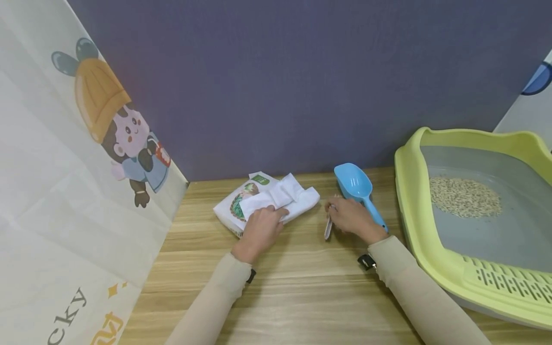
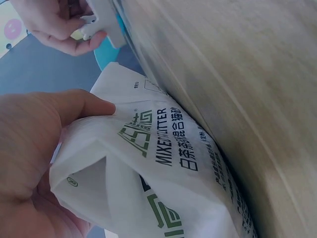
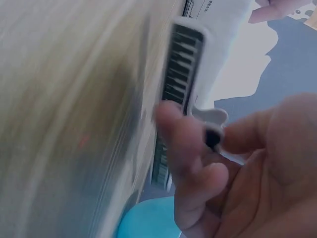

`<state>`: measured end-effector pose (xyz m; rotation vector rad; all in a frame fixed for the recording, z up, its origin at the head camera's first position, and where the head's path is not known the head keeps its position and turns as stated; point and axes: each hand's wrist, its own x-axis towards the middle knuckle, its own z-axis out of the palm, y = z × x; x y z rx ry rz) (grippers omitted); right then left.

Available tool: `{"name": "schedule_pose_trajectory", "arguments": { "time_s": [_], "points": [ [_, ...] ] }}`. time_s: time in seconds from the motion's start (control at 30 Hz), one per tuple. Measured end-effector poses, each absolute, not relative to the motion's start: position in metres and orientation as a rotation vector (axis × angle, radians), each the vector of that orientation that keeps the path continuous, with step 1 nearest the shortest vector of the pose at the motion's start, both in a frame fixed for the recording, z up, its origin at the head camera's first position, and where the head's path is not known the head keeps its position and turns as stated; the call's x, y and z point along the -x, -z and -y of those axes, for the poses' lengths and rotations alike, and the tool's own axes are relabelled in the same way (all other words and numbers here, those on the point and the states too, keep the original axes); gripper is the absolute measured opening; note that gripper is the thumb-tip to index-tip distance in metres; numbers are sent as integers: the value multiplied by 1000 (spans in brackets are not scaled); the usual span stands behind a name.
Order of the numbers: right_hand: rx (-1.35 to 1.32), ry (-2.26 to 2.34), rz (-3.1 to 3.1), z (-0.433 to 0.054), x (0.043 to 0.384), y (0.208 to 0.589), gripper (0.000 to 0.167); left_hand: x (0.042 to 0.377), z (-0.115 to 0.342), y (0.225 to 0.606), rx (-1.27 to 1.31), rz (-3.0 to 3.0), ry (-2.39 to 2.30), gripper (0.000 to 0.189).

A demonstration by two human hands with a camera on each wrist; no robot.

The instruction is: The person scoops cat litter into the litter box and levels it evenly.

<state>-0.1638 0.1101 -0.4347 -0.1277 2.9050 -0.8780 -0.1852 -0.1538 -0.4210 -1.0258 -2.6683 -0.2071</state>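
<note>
A white bag of mixed cat litter [image 1: 225, 214] lies on the table, its top folded over. My left hand [image 1: 262, 229] grips the folded part, and in the left wrist view the thumb presses on the bag [image 2: 163, 144] near its green and black lettering. To the right of the bag, my right hand [image 1: 351, 215] pinches a white bag clip [image 3: 184, 64] with a piano-key pattern. The clip is held just above the tabletop, apart from the bag. Beside the right hand lies a blue litter scoop [image 1: 354, 183], its handle pointing toward me.
A yellow-green litter box [image 1: 407, 191] with a grey inside stands at the right, holding a pile of pale litter pellets [image 1: 465, 197]. Behind the wooden table [image 1: 276, 297] rises a dark blue panel [image 1: 284, 86]. A white sheet with a cartoon figure [image 1: 125, 124] hangs at the left.
</note>
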Motion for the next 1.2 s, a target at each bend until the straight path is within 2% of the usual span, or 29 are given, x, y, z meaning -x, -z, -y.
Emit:
{"name": "schedule_pose_trajectory", "arguments": {
  "time_s": [0.33, 0.5, 0.73, 0.9, 1.03, 1.2],
  "points": [
    [52, 972, -3086, -106, 167, 437, 32, 185, 154, 421, 1032, 2677, 200, 29],
    [-24, 1213, -2931, -107, 166, 434, 49, 184, 153, 421, 1033, 2678, 197, 29],
    [-37, 1733, -2312, -100, 163, 423, 29, 184, 153, 421, 1035, 2677, 194, 29],
    [-102, 1728, -2266, -97, 159, 417, 33, 184, 153, 421, 1030, 2686, 190, 31],
    [-170, 1724, -2329, -95, 157, 416, 29, 184, 153, 420, 1020, 2697, 197, 31],
    [-126, 1679, -2381, -94, 153, 417, 25, 184, 153, 420, 1019, 2696, 210, 30]
  ]
}}
